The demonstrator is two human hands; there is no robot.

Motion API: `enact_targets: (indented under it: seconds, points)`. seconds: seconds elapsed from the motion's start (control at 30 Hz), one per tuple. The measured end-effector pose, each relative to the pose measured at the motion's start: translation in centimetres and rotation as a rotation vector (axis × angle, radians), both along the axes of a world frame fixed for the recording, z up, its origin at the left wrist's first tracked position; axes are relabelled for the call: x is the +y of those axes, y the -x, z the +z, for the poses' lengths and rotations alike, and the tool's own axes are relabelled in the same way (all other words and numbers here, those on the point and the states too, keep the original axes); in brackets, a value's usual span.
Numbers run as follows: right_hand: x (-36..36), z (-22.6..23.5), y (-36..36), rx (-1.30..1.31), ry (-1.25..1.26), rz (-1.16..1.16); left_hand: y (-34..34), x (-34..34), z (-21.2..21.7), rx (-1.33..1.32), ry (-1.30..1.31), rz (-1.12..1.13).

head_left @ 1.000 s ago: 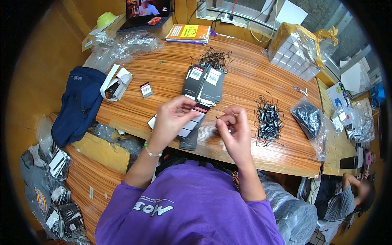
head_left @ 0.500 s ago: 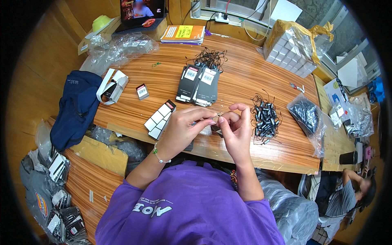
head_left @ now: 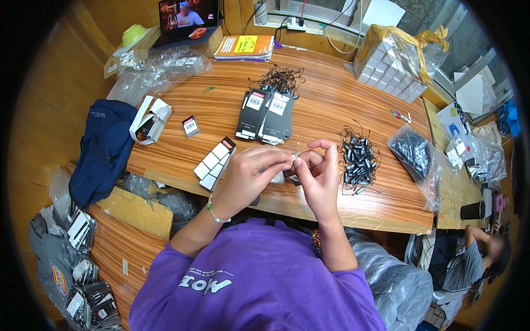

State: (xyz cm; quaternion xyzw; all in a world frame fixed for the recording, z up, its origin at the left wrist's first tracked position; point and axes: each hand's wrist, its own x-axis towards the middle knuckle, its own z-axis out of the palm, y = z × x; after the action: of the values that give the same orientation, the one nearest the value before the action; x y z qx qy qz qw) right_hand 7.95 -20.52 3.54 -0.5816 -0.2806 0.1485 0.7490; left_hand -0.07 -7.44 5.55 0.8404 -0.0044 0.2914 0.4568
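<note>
From where I stand, the stack of black tags (head_left: 264, 118) makes the handiest landmark. Just this side of it, the left hand (head_left: 254, 170) and the right hand (head_left: 319, 177) meet, thumbs and fingers pinched narrow on a small pale piece (head_left: 295, 156). I can't tell which one bears the grip. With so little to hold, it could slip and drop if either pinch slackens, and the knuckles hide much of what they're doing. Below that, nearer than the stack, a dark card-like piece (head_left: 292, 176) shows mostly covered; a tug might bend or skew it, though I can't see what supports it.

Nearer than the stack and to its left, a white-panelled card (head_left: 215, 163) lies by the left hand, where a careless wrist could nudge it toward the desk (head_left: 353, 214) edge. Right of the stack and a bit nearer, black corded cylinders (head_left: 360, 160) lie in a loose heap; their strings look ready to snag, so lifting one could drag others along. Further right sits a clear plastic bag (head_left: 415, 154) of dark pieces.

Beyond the stack, touching its far end, black cords (head_left: 280, 81) sprawl in a tangle; pulling a tag by its string could topple or fan the pile.
</note>
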Motion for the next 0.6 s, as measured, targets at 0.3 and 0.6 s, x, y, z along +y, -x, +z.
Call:
enact_targets:
  seconds: [0.3,0.6]
  points:
    - [-0.3,-0.5,0.3,-0.498,0.168,-0.202,0.0,0.1,0.1,0.03,0.069,-0.043]
    - [-1.5,0.7,-1.4,0.229,0.018,0.277,-0.1,0.8,0.8,-0.214,-0.524,0.027]
